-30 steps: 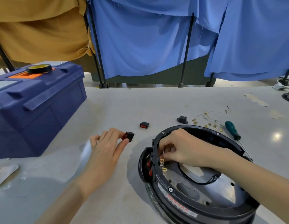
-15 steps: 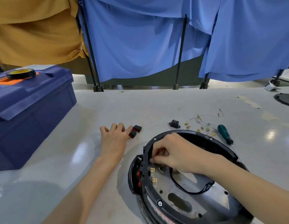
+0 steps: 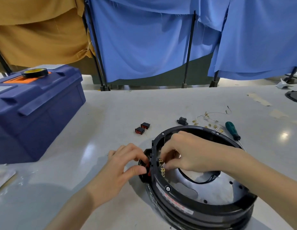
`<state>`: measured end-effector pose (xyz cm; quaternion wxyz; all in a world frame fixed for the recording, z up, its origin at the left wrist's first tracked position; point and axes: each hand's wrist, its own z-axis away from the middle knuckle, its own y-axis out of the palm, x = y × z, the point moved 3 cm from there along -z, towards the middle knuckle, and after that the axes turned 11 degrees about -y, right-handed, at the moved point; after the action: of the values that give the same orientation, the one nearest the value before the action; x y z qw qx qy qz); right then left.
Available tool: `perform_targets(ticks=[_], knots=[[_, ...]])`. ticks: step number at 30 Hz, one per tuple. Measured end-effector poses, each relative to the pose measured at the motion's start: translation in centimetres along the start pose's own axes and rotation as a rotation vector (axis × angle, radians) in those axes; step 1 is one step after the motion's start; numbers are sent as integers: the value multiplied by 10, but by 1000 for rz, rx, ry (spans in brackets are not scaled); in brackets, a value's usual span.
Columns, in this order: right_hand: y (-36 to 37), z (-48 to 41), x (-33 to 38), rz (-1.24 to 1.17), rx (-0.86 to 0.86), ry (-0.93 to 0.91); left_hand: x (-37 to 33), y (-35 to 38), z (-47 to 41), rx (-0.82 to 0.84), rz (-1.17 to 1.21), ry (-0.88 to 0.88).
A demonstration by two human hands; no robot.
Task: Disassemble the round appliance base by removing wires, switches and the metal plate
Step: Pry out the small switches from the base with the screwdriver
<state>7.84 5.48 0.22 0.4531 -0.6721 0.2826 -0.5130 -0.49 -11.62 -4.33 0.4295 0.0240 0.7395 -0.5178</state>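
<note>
The round black appliance base lies on the table with its metal plate showing inside the ring. My left hand pinches a red switch in the panel on the outside of the ring's left edge. My right hand reaches inside the ring, fingers curled at the brass terminals behind that switch. Two removed black and red switches lie side by side on the table beyond the base. A black socket and loose wires with brass connectors lie further right.
A blue toolbox stands at the left with a roll of tape on its lid. A green-handled screwdriver lies right of the base. Blue and tan cloths hang behind the table. A black part sits at the far right edge.
My left hand has let go of a switch beside the first one on the table and come back to the panel on the base's left edge. My right hand stayed inside the ring.
</note>
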Motion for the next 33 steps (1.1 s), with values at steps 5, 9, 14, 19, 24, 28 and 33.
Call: perform_targets(ticks=[5,9,14,19,24,28,33], knots=[[5,3,4,23,-22,-26,-5,8,7,-44,-202,58],[12,5,4,81,-47,-65,-5,13,6,-66,-267,57],[17,3,1,92,-70,-91,-5,16,6,-89,-414,94],[21,5,1,78,-118,-103,-8,18,5,-96,-424,93],[21,5,4,41,-164,-95,-7,20,2,-99,-394,89],[20,-1,3,-29,-165,-43,-7,20,1,-93,-361,75],[19,-8,0,-42,-162,32,-7,20,1,-99,-359,66]])
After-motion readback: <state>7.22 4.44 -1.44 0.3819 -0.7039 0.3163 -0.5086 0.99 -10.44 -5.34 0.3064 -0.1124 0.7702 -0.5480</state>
